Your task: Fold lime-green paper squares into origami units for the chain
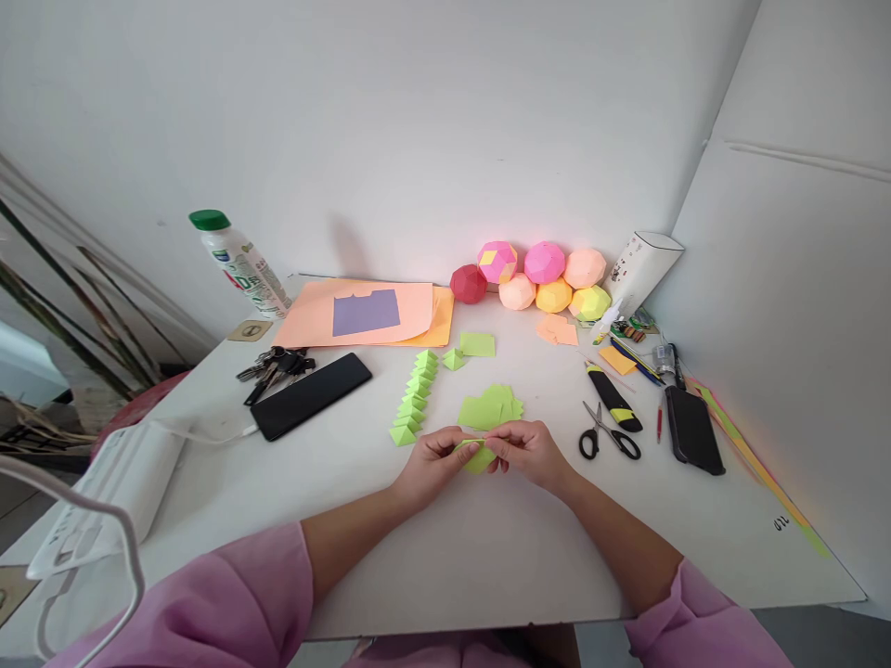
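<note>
Between my two hands is a small piece of light green paper (478, 459), partly covered by fingers. My left hand (440, 462) pinches its left side, thumb on top. My right hand (527, 450) grips the upper right edge with thumb and fingertips. Just beyond my fingers lies a loose pile of green paper pieces (493, 406). A row of several folded green paper units (413, 399) runs away from me on the left. One separate folded unit (453, 358) sits beside a flat green sheet (477, 344) farther back.
Scissors (604, 431) and a yellow-black cutter knife (613, 397) lie to the right, near a black phone case (694, 430). Faceted paper balls (544, 263) stand against the wall. On the left are a black phone (312, 396), keys (278, 366), a bottle (243, 269) and coloured sheets (306, 320).
</note>
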`<state>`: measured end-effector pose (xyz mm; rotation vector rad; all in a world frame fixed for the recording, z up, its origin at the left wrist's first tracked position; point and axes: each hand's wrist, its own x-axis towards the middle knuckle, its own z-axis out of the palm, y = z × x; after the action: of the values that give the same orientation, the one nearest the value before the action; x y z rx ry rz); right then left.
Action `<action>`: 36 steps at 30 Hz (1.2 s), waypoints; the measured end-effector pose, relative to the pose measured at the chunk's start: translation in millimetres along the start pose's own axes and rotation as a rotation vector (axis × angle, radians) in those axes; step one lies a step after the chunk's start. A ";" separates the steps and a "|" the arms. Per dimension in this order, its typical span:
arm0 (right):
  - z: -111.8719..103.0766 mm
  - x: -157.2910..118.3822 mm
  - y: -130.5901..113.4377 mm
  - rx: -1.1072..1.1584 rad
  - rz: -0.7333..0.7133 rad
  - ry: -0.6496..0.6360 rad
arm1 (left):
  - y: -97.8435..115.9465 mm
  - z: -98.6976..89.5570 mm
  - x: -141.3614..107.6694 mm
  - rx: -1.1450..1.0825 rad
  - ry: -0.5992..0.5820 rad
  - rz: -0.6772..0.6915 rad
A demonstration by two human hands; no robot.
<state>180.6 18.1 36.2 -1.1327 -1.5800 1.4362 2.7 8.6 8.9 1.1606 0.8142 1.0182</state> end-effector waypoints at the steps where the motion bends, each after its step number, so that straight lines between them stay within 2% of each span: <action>1: -0.2 0.0 -0.3 0.006 0.004 -0.005 | 0.6 0.3 -0.1 -0.010 -0.009 -0.005; 9: -1.3 0.1 -2.1 0.020 0.019 -0.033 | 5.0 1.7 -1.4 -0.045 -0.040 -0.006; 15: -1.0 -1.2 -3.1 0.022 0.019 -0.043 | 0.2 -2.6 -1.0 -0.005 -0.002 -0.050; 21: -1.5 -1.0 -2.6 0.033 0.022 -0.038 | 0.1 -4.8 -1.6 -0.003 -0.022 -0.047; 28: 1.3 -1.3 -4.3 -0.035 0.023 -0.048 | -0.7 -0.4 -1.9 0.068 -0.024 0.008; 36: 12.5 -4.9 1.0 -0.149 -0.002 -0.009 | 1.1 -0.5 -3.5 0.252 -0.010 0.018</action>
<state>171.0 8.9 33.8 -1.2108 -1.7173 1.3425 0.8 5.6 9.9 1.3874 0.9449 0.9417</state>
